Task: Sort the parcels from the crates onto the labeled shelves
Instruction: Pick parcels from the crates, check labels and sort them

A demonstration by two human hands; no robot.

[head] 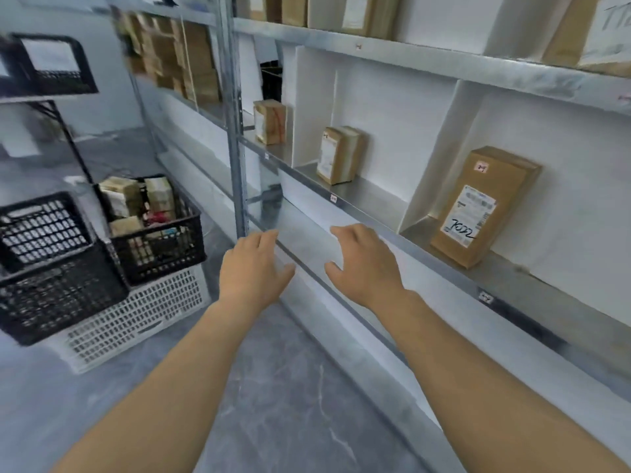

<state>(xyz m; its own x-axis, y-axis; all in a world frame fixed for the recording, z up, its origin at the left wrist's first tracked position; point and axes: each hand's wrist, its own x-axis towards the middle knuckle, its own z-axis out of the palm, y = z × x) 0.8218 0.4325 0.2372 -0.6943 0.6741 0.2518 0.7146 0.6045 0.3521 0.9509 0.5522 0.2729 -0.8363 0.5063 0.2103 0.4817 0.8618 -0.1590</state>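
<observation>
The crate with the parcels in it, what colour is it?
Black. The parcel crate shows best in the head view, the only one.

Grey marbled floor [290, 387] (pale veins), blue-white wall [102, 80] beyond, dark-framed rack [73, 145] at far left.

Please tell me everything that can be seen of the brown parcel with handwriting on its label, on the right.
The brown parcel is a tall, closed cardboard box standing upright on the metal shelf, alone in its compartment, right of a white divider. Its front bears a white shipping label with black handwriting and, near the top, a small pink sticker. Whether its back touches the wall cannot be told.
</observation>
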